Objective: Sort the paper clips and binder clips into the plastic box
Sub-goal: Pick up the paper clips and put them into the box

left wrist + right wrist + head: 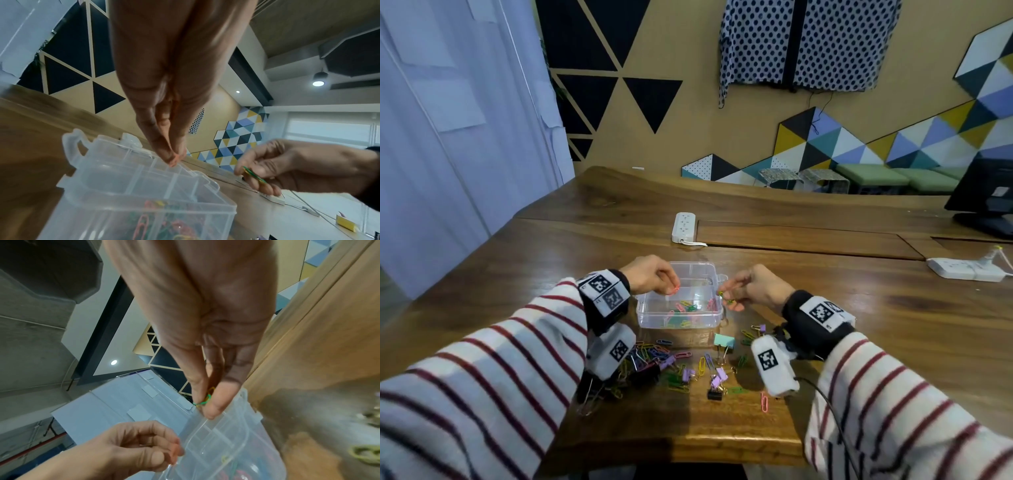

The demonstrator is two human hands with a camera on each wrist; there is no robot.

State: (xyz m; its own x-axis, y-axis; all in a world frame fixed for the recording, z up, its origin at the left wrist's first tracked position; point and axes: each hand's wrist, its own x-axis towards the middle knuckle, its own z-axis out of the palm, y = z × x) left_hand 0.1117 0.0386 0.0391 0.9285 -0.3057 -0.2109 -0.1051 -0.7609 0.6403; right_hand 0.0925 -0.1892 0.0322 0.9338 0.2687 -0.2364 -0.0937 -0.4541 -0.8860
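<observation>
A clear plastic box [710, 323] with dividers stands open on the wooden table, coloured paper clips [685, 310] lying in its near compartment. My left hand [654, 274] hovers over the box's left side and pinches an orange-red paper clip [675, 290] between thumb and fingertips [170, 156]. My right hand [750, 289] is at the box's right rim and pinches green and yellow paper clips [724, 296], seen edge-on in the right wrist view [205, 400]. A heap of loose paper clips and binder clips [674, 368] lies in front of the box.
A mint binder clip [723, 342] and black binder clips [715, 394] lie near the box. A white power strip [683, 226] sits behind the box, another [965, 269] at the right. A monitor base [986, 219] stands far right. The table edge [688, 442] runs close to me.
</observation>
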